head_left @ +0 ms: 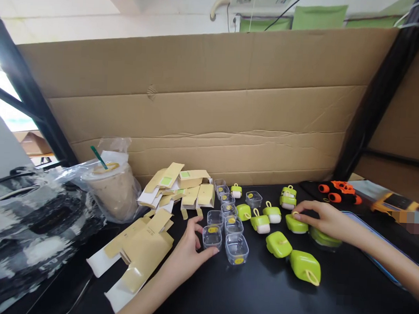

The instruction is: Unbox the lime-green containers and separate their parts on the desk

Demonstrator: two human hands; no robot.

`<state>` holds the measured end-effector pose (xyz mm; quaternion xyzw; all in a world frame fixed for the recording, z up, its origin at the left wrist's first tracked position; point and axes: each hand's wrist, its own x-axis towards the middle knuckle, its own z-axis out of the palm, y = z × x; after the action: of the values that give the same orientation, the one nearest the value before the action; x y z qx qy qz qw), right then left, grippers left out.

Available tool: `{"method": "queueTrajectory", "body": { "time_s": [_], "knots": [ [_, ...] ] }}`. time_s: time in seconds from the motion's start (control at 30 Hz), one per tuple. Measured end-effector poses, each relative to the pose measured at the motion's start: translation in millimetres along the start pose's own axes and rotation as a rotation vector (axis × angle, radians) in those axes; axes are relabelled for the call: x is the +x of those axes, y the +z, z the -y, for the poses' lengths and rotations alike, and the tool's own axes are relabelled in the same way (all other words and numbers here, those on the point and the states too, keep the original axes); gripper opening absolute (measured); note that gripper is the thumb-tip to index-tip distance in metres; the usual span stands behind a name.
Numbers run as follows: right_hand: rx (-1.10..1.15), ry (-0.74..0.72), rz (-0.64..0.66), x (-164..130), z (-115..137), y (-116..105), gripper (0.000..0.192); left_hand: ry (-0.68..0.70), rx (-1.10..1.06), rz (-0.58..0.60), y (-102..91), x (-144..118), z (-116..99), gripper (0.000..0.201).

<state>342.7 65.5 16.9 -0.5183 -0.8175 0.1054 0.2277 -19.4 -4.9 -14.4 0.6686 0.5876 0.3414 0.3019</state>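
Left hand [188, 251] has thumb and fingers closed around a clear plastic cup [212, 236] at the near end of the cluster of clear cups [228, 213]. Right hand [326, 220] sits with fingers spread, fingertips pressing a green case [296, 224], not clamped on it. More green cases [278, 244] lie loose between the hands. Flat kraft cartons [146, 247] crowd the left, an iced drink [112, 190] beyond them. Bare black tabletop [259, 293] lies open toward the near edge; the cardboard wall [211, 106] closes the back.
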Motion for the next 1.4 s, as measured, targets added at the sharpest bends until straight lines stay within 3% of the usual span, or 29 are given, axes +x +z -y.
{"method": "queueTrajectory", "body": {
  "time_s": [0.2,0.3,0.43,0.57,0.67,0.77,0.83,0.93,1.07,1.23,1.4],
  "knots": [
    [0.064,0.058,0.0,-25.4,-14.3,-16.3,0.055,0.041,0.038,-0.012,3.2,-1.6,5.5,0.082],
    [0.128,0.124,0.006,-43.9,-25.3,-18.3,0.044,0.081,0.098,-0.103,-0.4,-8.6,-1.0,0.085],
    [0.199,0.127,-0.032,-55.5,-27.6,-8.6,0.032,0.295,0.22,-0.222,-1.1,-14.4,-18.4,0.063],
    [0.253,0.213,-0.069,-56.3,-21.2,-12.2,0.034,0.548,0.265,-0.158,6.2,-14.7,-36.7,0.067],
    [0.216,0.247,-0.246,-52.2,-6.3,-26.2,0.036,0.616,0.252,-0.088,12.0,-12.8,-46.3,0.073],
    [0.245,0.069,-0.353,-41.1,26.0,-32.4,0.034,0.586,0.204,-0.003,14.9,-11.3,-55.8,0.065],
    [0.32,-0.075,-0.221,-30.5,55.9,-26.2,0.029,0.543,0.136,0.071,16.6,-11.0,-63.3,0.054],
    [0.455,-0.208,-0.012,-15.4,100.4,-5.0,0.028,0.411,-0.055,0.138,21.0,-10.5,-72.5,0.061],
    [0.599,-0.274,-0.037,-6.6,134.3,23.4,0.026,0.264,-0.236,0.134,23.4,-11.5,-74.7,0.067],
    [0.665,-0.189,-0.174,-9.1,131.7,27.7,0.027,0.282,-0.135,0.1,14.1,-16.0,-68.4,0.04],
    [0.554,0.103,-0.471,-14.0,96.6,-10.1,0.038,0.154,-0.384,0.16,0.2,-10.3,-57.4,0.04]
  ]
}}
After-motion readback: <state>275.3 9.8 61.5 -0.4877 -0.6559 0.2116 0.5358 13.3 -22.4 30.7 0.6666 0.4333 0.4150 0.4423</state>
